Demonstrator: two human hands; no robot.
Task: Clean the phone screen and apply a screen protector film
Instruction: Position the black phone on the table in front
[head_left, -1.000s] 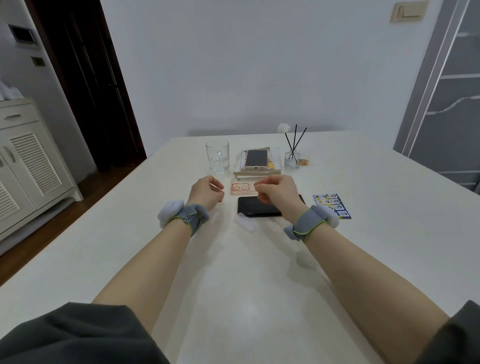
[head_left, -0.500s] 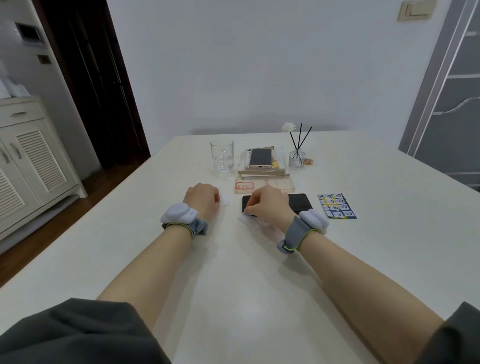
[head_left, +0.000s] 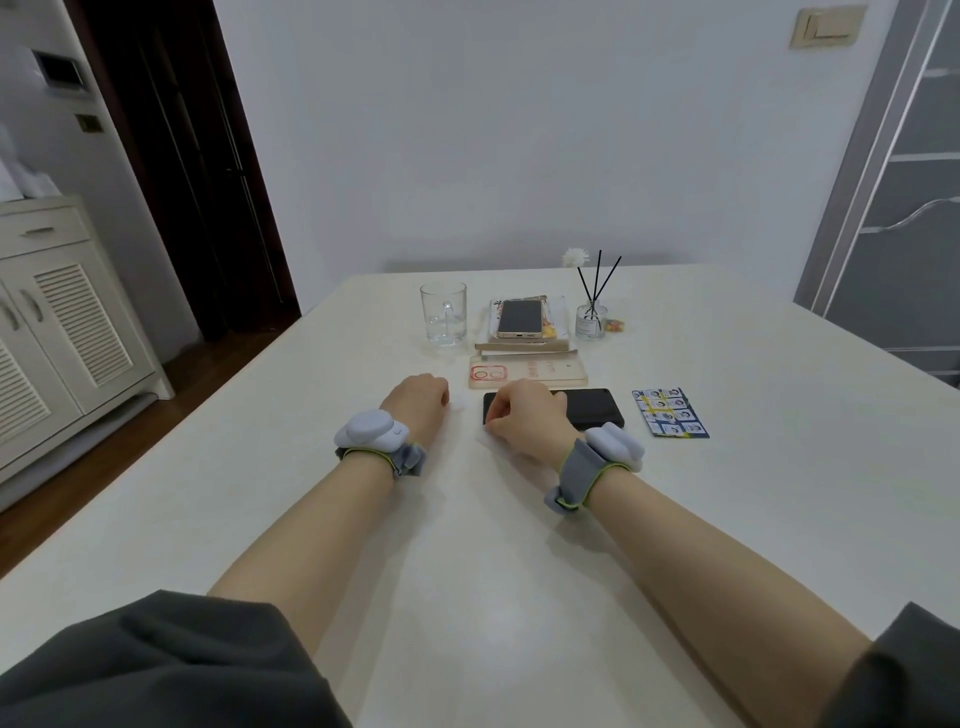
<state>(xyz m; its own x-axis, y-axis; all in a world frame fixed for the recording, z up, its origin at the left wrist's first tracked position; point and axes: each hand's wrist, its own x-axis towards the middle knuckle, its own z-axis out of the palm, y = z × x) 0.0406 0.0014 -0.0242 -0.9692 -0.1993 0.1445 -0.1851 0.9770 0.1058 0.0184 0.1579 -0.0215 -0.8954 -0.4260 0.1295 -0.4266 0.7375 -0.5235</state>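
Black phone (head_left: 592, 410) lies flat, long axis left-right across me. My right hand (head_left: 524, 418) sits over its left end, so right is the nearer hand and the bare screen runs off to its right. Right fingers curl down at the phone's near-left corner, can't tell if they pinch anything. Left hand (head_left: 415, 402) is fisted just left of the phone, clear of it, small white scrap (head_left: 460, 408) at its fingertips; held or not, can't tell.

On the desk (head_left: 779, 467), far side: clear glass (head_left: 443, 314), gold phone (head_left: 519, 318) atop stacked books (head_left: 524, 347), reed diffuser (head_left: 591, 321) just right of them. Louvred white cabinet (head_left: 67, 332) at left; wall switch (head_left: 827, 26) upper right.
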